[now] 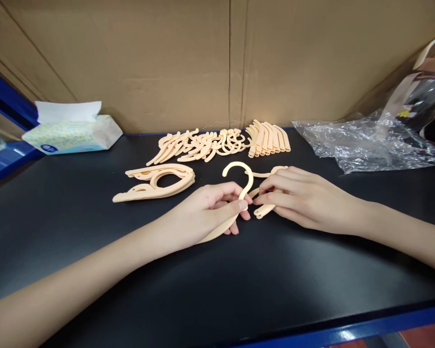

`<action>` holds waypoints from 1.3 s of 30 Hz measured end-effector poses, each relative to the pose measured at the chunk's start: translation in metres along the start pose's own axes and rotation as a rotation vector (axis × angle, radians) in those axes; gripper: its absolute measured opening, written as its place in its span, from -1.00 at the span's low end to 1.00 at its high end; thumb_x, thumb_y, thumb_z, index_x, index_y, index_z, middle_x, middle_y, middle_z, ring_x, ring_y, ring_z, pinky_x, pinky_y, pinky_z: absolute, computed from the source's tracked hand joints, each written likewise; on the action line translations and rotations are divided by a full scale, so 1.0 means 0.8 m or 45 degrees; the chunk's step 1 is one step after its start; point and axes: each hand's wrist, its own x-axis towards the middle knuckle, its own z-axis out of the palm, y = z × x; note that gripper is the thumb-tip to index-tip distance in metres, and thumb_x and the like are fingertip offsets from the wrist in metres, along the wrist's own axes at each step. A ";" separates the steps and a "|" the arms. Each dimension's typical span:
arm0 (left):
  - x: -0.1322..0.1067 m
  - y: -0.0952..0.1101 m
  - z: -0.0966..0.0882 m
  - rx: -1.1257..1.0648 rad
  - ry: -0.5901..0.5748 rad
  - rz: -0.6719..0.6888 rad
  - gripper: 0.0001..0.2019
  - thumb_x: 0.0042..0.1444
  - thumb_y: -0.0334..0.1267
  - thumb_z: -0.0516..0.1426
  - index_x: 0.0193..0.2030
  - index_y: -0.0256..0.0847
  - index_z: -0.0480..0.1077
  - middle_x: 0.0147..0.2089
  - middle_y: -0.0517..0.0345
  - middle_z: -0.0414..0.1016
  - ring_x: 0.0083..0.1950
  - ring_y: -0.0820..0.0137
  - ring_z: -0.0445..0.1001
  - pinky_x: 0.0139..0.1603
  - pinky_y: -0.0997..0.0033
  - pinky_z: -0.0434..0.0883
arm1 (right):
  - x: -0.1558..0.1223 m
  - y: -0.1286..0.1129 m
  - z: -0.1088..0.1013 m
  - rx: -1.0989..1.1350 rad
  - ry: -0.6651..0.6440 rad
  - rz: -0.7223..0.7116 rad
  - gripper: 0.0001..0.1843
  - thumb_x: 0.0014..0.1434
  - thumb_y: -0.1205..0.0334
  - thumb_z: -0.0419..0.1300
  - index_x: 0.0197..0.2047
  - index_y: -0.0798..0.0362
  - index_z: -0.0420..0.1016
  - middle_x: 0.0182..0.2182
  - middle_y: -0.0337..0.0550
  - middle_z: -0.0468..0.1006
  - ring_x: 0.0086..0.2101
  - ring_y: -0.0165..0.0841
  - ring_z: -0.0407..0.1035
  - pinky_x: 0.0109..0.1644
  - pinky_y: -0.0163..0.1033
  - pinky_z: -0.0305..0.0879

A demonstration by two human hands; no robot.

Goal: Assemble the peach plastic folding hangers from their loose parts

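Observation:
Between the thumb and fingers of my left hand (217, 208) is a cream plastic hanger hook (249, 180), its curl pointing up. A curved hanger arm (219, 229) runs down from it under the same hand. Close by on the right, my right hand (300, 195) has its fingers bent over another hanger arm (264, 211), whose hollow end sticks out below them. One more cream piece (279, 169) shows just beyond that hand's knuckles. The right fingertips are partly hidden, and the two hands nearly meet.
Folded hangers (159, 183) lie stacked left of centre on the black tabletop (217, 290). Behind are piles of hanger arms (170, 145), hooks (228, 142) and hollow tubes (270, 139). A tissue pack (72, 135) stands back left, crumpled clear plastic (351, 140) back right, cardboard (166, 63) behind.

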 end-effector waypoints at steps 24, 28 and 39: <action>0.000 0.003 0.001 -0.022 0.007 -0.026 -0.87 0.27 -0.25 0.06 -0.22 -0.27 0.36 -0.25 0.21 0.48 -0.41 0.56 0.44 -0.34 0.55 0.41 | -0.001 -0.002 -0.007 -0.024 0.087 -0.003 -0.74 0.40 0.23 -0.01 -0.21 0.10 0.46 -0.46 -0.21 0.47 -0.42 -0.37 0.26 -0.29 -0.24 0.18; -0.001 0.005 0.002 -0.027 0.022 -0.033 -0.88 0.27 -0.27 0.05 -0.24 -0.25 0.36 -0.27 0.24 0.48 -0.41 0.57 0.44 -0.32 0.56 0.42 | 0.001 -0.006 -0.006 -0.014 0.089 -0.020 -0.62 0.40 0.02 -0.02 -0.20 0.09 0.50 -0.46 -0.23 0.50 -0.44 -0.39 0.27 -0.32 -0.25 0.16; 0.000 0.002 -0.002 -0.038 -0.025 -0.015 -0.84 0.28 -0.24 0.10 -0.22 -0.28 0.42 -0.25 0.21 0.50 -0.39 0.55 0.45 -0.31 0.57 0.39 | 0.001 -0.008 -0.002 -0.029 0.156 -0.050 -0.72 0.40 0.14 0.02 -0.10 0.11 0.48 -0.46 -0.25 0.51 -0.42 -0.41 0.33 -0.30 -0.26 0.18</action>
